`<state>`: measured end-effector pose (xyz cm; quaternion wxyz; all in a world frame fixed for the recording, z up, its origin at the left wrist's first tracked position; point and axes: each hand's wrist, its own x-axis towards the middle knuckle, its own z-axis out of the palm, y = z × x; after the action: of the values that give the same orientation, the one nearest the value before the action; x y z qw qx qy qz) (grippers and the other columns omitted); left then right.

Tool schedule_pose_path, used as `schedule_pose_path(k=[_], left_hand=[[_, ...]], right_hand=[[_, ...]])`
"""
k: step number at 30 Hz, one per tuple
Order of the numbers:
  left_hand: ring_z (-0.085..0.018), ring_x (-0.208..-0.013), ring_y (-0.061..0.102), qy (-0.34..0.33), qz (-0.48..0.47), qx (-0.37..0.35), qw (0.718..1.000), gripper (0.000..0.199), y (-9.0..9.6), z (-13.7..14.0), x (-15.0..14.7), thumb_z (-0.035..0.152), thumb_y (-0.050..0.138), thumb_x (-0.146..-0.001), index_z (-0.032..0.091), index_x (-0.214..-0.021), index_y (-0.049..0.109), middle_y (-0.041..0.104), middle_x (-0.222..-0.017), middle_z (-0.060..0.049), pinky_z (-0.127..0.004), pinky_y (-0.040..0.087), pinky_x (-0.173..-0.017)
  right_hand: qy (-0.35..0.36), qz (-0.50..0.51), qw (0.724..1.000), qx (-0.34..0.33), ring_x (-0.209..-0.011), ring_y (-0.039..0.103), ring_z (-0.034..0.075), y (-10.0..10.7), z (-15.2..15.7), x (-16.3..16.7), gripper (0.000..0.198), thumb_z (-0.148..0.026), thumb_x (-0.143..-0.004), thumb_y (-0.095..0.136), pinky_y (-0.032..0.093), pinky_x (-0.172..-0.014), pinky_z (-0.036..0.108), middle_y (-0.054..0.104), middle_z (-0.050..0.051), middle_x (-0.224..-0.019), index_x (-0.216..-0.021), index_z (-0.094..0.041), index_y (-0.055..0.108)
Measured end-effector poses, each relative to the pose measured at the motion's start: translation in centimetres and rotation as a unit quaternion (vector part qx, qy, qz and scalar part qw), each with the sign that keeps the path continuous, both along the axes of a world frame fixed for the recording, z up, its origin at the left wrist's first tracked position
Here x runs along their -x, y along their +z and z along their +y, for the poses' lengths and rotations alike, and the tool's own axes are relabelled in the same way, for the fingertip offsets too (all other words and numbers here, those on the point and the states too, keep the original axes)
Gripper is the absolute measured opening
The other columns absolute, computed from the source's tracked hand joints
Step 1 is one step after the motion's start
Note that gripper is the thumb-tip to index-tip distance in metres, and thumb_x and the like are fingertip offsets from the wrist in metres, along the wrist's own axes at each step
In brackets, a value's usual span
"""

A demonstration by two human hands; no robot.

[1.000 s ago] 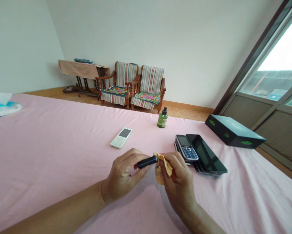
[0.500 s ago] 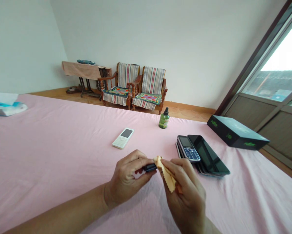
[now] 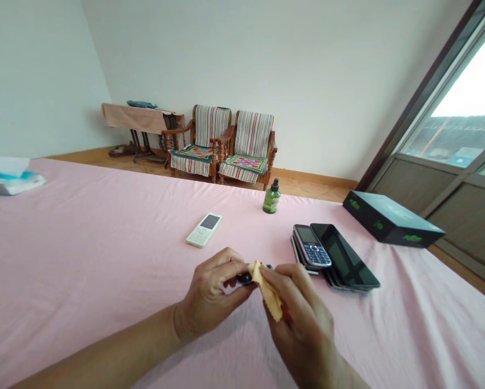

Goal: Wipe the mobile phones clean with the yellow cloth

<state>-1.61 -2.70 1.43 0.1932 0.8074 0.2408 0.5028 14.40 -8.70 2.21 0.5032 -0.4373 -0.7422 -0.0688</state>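
Observation:
My left hand [image 3: 216,292] is closed, pinching a small black phone-like device [image 3: 244,279] between thumb and fingers. Most of that device is hidden by my fingers and by a yellow cloth [image 3: 271,300] with zigzag edges. The cloth is gripped in my right hand [image 3: 303,319], whose fingers press it against the device. Beyond my hands a white keypad phone [image 3: 204,230] lies face up on the pink sheet [image 3: 116,259]. To the right, a dark keypad phone [image 3: 313,247] rests on a stack beside a large black smartphone [image 3: 345,258], which lies on other flat devices.
A green spray bottle [image 3: 271,198] with a black top stands toward the far edge. At the right is a black box [image 3: 388,219] with green lettering. A white-and-blue packet [image 3: 13,181] sits at the far left. Two wooden armchairs [image 3: 246,148] stand beyond the table.
My right hand and the cloth have shifted slightly left along the device, and a bit of its right end now shows past the cloth. My left hand stays almost in place.

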Motion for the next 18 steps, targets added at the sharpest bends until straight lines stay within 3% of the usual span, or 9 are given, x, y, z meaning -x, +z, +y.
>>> schedule_pose_path(k=[3,9,15,18], left_hand=[[-0.011,-0.062,0.056,-0.001,-0.01,-0.012,1.0,0.015,-0.2,0.1,0.0,0.013,0.066,-0.083,0.016,-0.098,0.069,0.06,-0.079,-0.003,-0.018,0.046,-0.053],[-0.013,-0.065,0.058,-0.017,0.011,0.003,1.0,0.007,0.2,-0.2,0.2,0.017,0.063,-0.085,0.014,-0.081,0.067,0.06,-0.075,-0.005,-0.02,0.049,-0.058],[-0.011,-0.061,0.055,-0.001,-0.008,-0.022,1.0,0.016,-0.3,0.1,0.1,0.015,0.068,-0.083,0.016,-0.099,0.069,0.06,-0.079,-0.003,-0.018,0.046,-0.053],[-0.011,-0.06,0.054,-0.006,0.006,-0.011,1.0,0.008,-0.1,0.0,0.1,0.015,0.064,-0.085,0.014,-0.091,0.069,0.058,-0.075,-0.003,-0.018,0.044,-0.052]], right_hand=[[-0.004,0.011,1.0,-0.001,-0.073,0.061,0.016,0.0,0.0,-0.2,0.036,0.002,-0.083,0.047,0.055,-0.062,0.024,0.059,0.008,-0.085,-0.11,-0.016,0.062],[0.055,0.003,0.998,0.0,-0.075,0.062,0.017,-0.1,-0.6,0.8,0.038,0.002,-0.084,0.044,0.056,-0.064,0.024,0.061,0.008,-0.086,-0.113,-0.016,0.06],[0.002,0.027,1.0,0.012,-0.074,0.061,0.017,-0.2,0.1,-0.3,0.033,0.001,-0.083,0.05,0.055,-0.064,0.025,0.059,0.007,-0.085,-0.107,-0.016,0.063],[0.038,0.019,0.999,0.009,-0.077,0.061,0.017,-0.3,-0.2,0.0,0.039,0.003,-0.082,0.045,0.055,-0.065,0.024,0.06,0.008,-0.087,-0.112,-0.016,0.061]])
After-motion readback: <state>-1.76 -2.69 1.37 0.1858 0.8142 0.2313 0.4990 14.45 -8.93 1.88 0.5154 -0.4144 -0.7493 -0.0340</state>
